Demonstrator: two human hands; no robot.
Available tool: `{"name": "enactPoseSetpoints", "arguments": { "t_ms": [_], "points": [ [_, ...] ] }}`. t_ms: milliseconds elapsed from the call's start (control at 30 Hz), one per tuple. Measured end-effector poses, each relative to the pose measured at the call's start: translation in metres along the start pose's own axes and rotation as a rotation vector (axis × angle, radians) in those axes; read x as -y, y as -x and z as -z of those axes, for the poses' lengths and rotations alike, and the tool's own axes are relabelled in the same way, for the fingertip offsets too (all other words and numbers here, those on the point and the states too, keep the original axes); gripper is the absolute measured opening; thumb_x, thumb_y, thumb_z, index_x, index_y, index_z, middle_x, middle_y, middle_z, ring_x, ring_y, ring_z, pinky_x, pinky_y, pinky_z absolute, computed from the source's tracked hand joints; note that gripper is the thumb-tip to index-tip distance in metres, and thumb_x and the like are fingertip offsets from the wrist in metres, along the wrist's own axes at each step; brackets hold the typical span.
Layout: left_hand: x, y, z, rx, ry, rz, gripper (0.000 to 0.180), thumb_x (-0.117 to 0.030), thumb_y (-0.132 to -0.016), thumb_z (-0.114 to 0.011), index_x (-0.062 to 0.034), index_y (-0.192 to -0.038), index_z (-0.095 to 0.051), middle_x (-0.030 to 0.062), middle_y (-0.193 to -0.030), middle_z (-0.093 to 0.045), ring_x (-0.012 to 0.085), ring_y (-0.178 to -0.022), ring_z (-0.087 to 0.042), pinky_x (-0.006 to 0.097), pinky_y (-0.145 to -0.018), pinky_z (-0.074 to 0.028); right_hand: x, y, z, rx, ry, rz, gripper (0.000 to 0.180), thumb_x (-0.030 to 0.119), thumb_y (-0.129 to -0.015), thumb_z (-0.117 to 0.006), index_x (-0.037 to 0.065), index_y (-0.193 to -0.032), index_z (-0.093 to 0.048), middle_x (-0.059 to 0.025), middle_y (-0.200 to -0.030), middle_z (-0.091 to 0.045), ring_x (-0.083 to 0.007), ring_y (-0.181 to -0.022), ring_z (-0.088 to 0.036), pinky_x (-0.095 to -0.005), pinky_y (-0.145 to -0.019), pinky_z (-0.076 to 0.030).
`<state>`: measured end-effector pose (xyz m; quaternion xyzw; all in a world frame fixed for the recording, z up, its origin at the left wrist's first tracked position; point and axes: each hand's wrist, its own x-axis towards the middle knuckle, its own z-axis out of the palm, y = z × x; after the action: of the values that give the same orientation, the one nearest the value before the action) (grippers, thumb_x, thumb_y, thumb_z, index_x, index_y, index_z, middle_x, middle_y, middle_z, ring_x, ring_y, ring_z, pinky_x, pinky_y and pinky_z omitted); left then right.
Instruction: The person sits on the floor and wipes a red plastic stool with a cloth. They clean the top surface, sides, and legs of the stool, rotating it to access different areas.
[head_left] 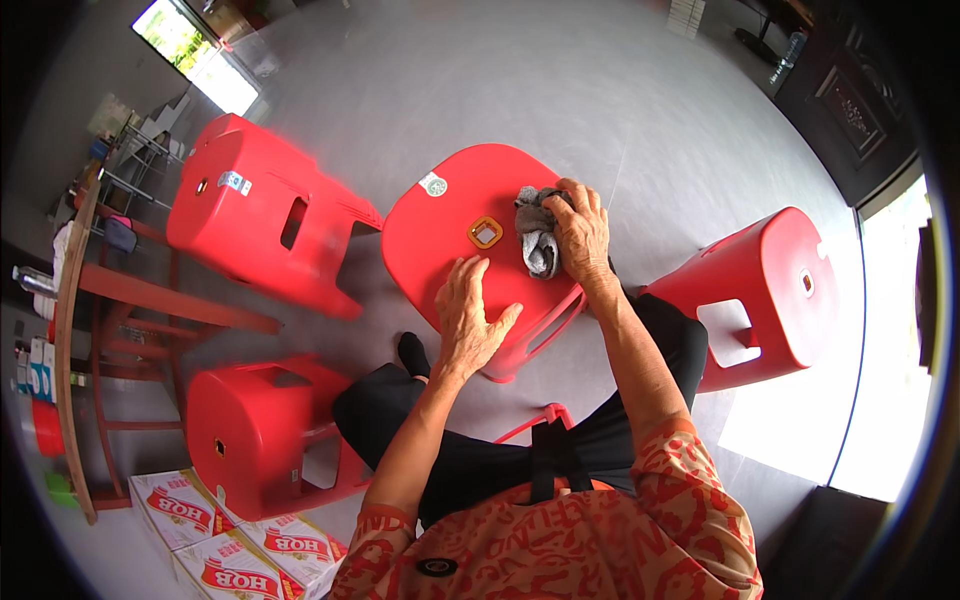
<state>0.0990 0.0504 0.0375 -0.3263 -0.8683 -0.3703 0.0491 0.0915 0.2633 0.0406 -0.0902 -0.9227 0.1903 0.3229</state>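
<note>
A red plastic stool (pixel 455 225) stands on the grey floor in front of me, its square seat facing up with a small gold-rimmed hole in the middle. My left hand (pixel 470 320) lies flat on the near part of the seat, fingers spread, holding nothing. My right hand (pixel 582 232) presses a crumpled grey cloth (pixel 538 238) onto the right side of the seat. I am seated, with my knees in black trousers just below the stool.
Three more red stools stand around: one at the left back (pixel 255 215), one at the lower left (pixel 265 430), one at the right (pixel 770 295). A red wooden table (pixel 90 300) stands far left. Cardboard boxes (pixel 225 545) lie at the lower left. A dark door is at top right.
</note>
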Motion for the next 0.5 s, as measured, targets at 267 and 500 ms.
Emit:
{"name": "enactPoseSetpoints", "arguments": {
  "t_ms": [267,500],
  "points": [
    [0.014,-0.009,-0.008,0.093,-0.057,-0.011,0.057,-0.02,-0.085,-0.06,-0.006,-0.137,-0.04,0.0115,-0.145,-0.04,0.0333,-0.137,-0.033,0.05,-0.11,-0.023,0.07,0.06,0.01,-0.029,-0.116,0.05,0.034,0.022,-0.071,-0.065,0.004,-0.098,-0.06,-0.0156,-0.116,-0.054,-0.0334,-0.108,-0.051,-0.0481,-0.085,-0.04],
    [0.009,-0.025,0.0,0.151,-0.189,0.013,0.062,-0.037,-0.087,-0.062,-0.0073,-0.138,-0.042,0.0126,-0.143,-0.041,0.0326,-0.133,-0.036,0.051,-0.107,-0.026,0.034,0.064,0.005,-0.252,-0.223,-0.108,0.034,0.002,-0.068,-0.063,0.004,-0.101,-0.058,-0.0151,-0.108,-0.054,-0.0322,-0.092,-0.051,-0.0426,-0.076,-0.041]
  ]
}}
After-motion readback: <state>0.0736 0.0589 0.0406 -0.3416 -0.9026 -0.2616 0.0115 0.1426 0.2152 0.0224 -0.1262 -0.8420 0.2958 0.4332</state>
